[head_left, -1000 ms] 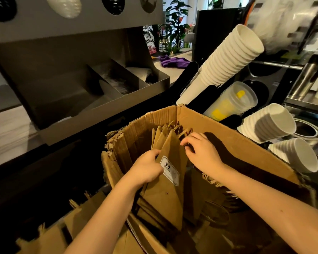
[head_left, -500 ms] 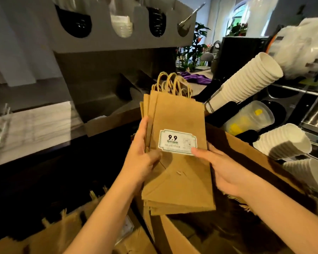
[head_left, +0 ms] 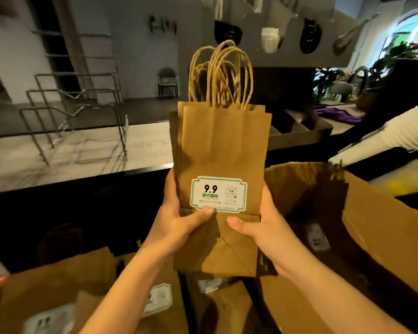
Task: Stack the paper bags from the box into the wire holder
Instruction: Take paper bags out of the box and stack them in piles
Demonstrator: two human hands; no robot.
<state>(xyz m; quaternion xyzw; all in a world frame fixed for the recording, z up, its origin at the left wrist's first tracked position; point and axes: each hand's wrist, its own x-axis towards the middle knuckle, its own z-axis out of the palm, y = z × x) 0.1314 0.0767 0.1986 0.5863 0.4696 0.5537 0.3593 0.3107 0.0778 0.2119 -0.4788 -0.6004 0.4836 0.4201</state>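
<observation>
A bundle of several flat brown paper bags (head_left: 221,145) with twisted handles and a white 9.9 sticker is held upright at the centre of the view. My left hand (head_left: 179,220) grips its lower left edge, thumb across the front. My right hand (head_left: 263,227) grips the lower right edge the same way. The open cardboard box (head_left: 362,213) lies below and to the right of the bundle. The wire holder (head_left: 77,121) stands on the pale counter at the left, well apart from the bags.
More brown bags with stickers (head_left: 87,292) lie in the lower left foreground. A grey metal tray (head_left: 297,131) and a dispenser panel with round openings (head_left: 287,37) sit behind the bundle. White cups (head_left: 396,131) jut in from the right.
Both hands have lifted the bundle out of the box and raised it upright in front of me. The view has swung left, bringing the wire holder into sight.
</observation>
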